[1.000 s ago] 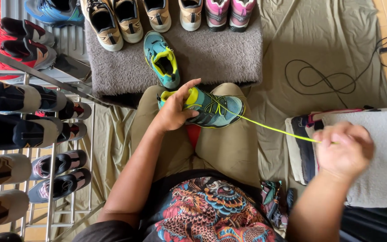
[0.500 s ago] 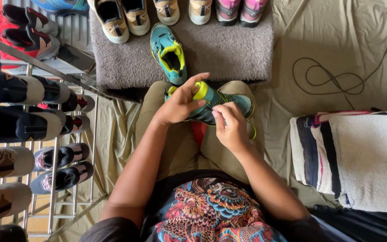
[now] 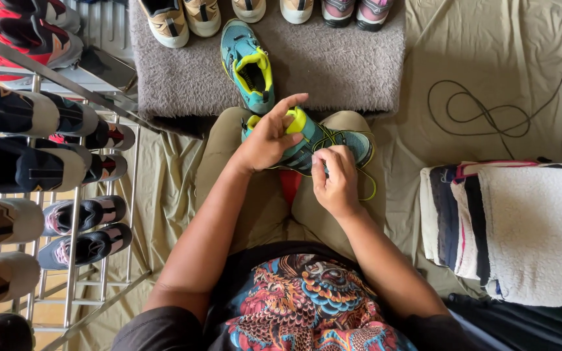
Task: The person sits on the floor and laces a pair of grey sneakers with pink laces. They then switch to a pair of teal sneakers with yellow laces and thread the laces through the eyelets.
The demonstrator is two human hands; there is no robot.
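A teal shoe [image 3: 333, 140] with a yellow-green tongue and lace lies across my knees. My left hand [image 3: 265, 140] grips its heel end, thumb up by the tongue. My right hand [image 3: 335, 179] rests on the shoe's middle, fingertips pinched on the yellow-green lace [image 3: 367, 185], which loops down by the toe. The matching teal shoe [image 3: 250, 65] stands on the grey mat [image 3: 346, 65] just beyond my knees.
Several more shoes line the mat's far edge. A metal rack [image 3: 73, 221] full of shoes stands at left. Folded towels [image 3: 521, 227] lie at right on the olive sheet, with a black cable [image 3: 482, 114] coiled beyond them.
My right hand, earlier stretched far right pulling the lace taut, has come back to the shoe and now pinches the lace over its middle. The left hand keeps its grip.
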